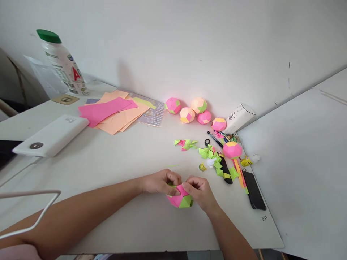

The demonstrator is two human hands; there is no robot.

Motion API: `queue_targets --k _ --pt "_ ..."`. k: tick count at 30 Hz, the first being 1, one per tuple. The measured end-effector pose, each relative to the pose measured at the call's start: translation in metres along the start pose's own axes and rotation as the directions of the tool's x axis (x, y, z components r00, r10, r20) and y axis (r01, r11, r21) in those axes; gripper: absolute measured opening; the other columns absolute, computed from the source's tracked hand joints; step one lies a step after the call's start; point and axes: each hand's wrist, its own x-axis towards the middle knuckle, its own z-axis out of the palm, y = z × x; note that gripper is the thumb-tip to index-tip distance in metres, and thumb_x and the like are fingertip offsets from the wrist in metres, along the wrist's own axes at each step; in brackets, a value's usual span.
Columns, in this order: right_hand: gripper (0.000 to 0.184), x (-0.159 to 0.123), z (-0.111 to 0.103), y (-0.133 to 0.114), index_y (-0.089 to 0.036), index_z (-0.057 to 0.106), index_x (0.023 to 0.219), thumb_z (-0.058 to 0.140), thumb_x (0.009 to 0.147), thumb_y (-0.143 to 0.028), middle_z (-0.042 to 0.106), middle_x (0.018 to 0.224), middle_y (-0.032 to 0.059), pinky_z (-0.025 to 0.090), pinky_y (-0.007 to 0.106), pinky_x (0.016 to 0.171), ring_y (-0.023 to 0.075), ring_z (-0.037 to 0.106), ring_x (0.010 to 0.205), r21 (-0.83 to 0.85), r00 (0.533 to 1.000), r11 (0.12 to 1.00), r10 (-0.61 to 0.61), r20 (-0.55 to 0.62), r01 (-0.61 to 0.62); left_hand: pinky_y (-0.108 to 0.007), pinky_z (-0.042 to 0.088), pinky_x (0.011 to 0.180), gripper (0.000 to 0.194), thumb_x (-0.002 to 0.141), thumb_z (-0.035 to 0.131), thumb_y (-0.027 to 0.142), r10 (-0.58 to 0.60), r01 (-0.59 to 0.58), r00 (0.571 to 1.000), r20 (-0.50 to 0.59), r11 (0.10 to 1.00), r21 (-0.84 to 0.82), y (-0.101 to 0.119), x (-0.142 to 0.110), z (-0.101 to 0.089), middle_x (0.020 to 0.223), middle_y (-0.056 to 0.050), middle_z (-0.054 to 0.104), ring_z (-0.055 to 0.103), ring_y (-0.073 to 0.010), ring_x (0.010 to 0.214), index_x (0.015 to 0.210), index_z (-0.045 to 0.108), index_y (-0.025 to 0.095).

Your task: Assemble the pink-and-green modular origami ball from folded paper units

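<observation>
Between my two hands, near the front of the table, is a pink and green folded-paper ball. My left hand grips its left side, thumb on top and fingers curled behind. On the right, my right hand pinches the ball's upper edge between thumb and bent fingers. The far side of the ball is hidden by my fingers. Beyond my hands lie green and pink folded paper pieces. A small glue bottle lies to the right, beside more green paper pieces.
Several finished paper balls sit along the wall. Pink and peach paper sheets lie at the back left, near a white power bank and a green-capped bottle. At right are a black phone, a cutter and another glue bottle.
</observation>
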Motion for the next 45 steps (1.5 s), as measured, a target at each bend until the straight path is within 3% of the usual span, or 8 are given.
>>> queue_targets --k 6,11,27,31,34,38,41,45 --pt "0.031 0.000 0.001 -0.002 -0.016 0.056 0.057 0.070 0.072 -0.040 0.045 0.059 -0.0032 0.029 0.025 0.050 0.0099 0.036 0.055 0.030 1.000 1.000 0.010 0.013 -0.010 -0.024 0.040 0.059 0.022 0.069 0.073 0.024 -0.016 0.016 1.000 0.001 1.000 0.011 0.000 0.000 -0.001 0.074 0.001 0.050 0.047 -0.0105 0.065 0.058 0.056 0.014" --pt "0.026 0.001 -0.001 0.000 -0.015 0.062 0.064 0.071 0.072 -0.038 0.047 0.059 -0.0031 0.030 0.025 0.052 0.0101 0.039 0.056 0.106 0.993 0.992 0.061 0.101 -0.072 -0.024 0.039 0.058 0.026 0.068 0.073 0.025 -0.024 0.024 1.000 0.000 0.999 0.033 -0.002 0.000 -0.002 0.074 0.002 0.049 0.045 -0.0104 0.065 0.057 0.053 0.014" --pt "0.026 0.002 0.000 0.004 -0.015 0.059 0.059 0.072 0.069 -0.036 0.048 0.056 -0.0028 0.028 0.025 0.051 0.0096 0.039 0.055 0.184 0.979 0.972 0.118 0.167 -0.148 -0.025 0.036 0.058 0.025 0.070 0.071 0.022 -0.032 0.032 0.999 -0.002 0.996 0.083 -0.002 0.000 -0.002 0.075 0.001 0.048 0.045 -0.0113 0.067 0.056 0.052 0.014" --pt "0.024 0.002 0.005 0.005 -0.015 0.059 0.057 0.070 0.069 -0.032 0.047 0.055 -0.0031 0.028 0.025 0.051 0.0095 0.037 0.054 0.222 0.988 0.968 0.087 0.129 -0.114 -0.024 0.036 0.058 0.026 0.071 0.072 0.026 -0.022 0.022 1.000 -0.001 0.998 0.051 -0.001 0.000 -0.001 0.074 0.001 0.049 0.044 -0.0109 0.066 0.056 0.054 0.014" --pt "0.023 0.002 0.007 0.006 -0.016 0.059 0.055 0.072 0.068 -0.030 0.048 0.055 -0.0029 0.030 0.025 0.052 0.0099 0.039 0.055 0.328 0.997 0.942 0.049 0.059 -0.066 -0.024 0.038 0.062 0.022 0.074 0.070 0.032 0.031 -0.034 0.997 -0.076 0.999 -0.039 0.001 0.001 0.001 0.082 -0.001 0.052 0.048 -0.0115 0.069 0.064 0.061 0.015" --pt "0.020 0.004 0.001 0.008 -0.016 0.066 0.062 0.074 0.068 -0.034 0.055 0.062 -0.0005 0.036 0.025 0.058 0.0118 0.046 0.061 0.515 0.997 0.857 0.016 -0.070 0.022 -0.031 0.043 0.079 0.027 0.083 0.059 0.044 0.097 -0.167 0.958 -0.271 0.955 -0.245 0.002 0.003 0.002 0.102 -0.004 0.057 0.055 -0.0183 0.089 0.097 0.064 0.021" --pt "0.020 0.005 -0.004 0.009 -0.017 0.069 0.068 0.075 0.067 -0.036 0.058 0.065 0.0004 0.038 0.025 0.058 0.0122 0.048 0.063 0.602 0.990 0.796 0.027 -0.138 0.062 -0.040 0.037 0.097 0.035 0.086 0.054 0.045 0.115 -0.213 0.947 -0.301 0.924 -0.316 0.002 0.005 0.001 0.116 -0.008 0.059 0.051 -0.0248 0.111 0.113 0.058 0.022" --pt "0.021 0.004 -0.005 0.011 -0.017 0.067 0.066 0.075 0.068 -0.036 0.054 0.061 -0.0008 0.038 0.025 0.057 0.0117 0.046 0.060 0.638 0.989 0.764 0.003 -0.150 0.095 -0.042 0.037 0.098 0.034 0.084 0.060 0.035 0.041 -0.102 0.969 -0.242 0.965 -0.244 0.006 0.005 0.003 0.123 -0.009 0.058 0.051 -0.0256 0.114 0.116 0.057 0.022"
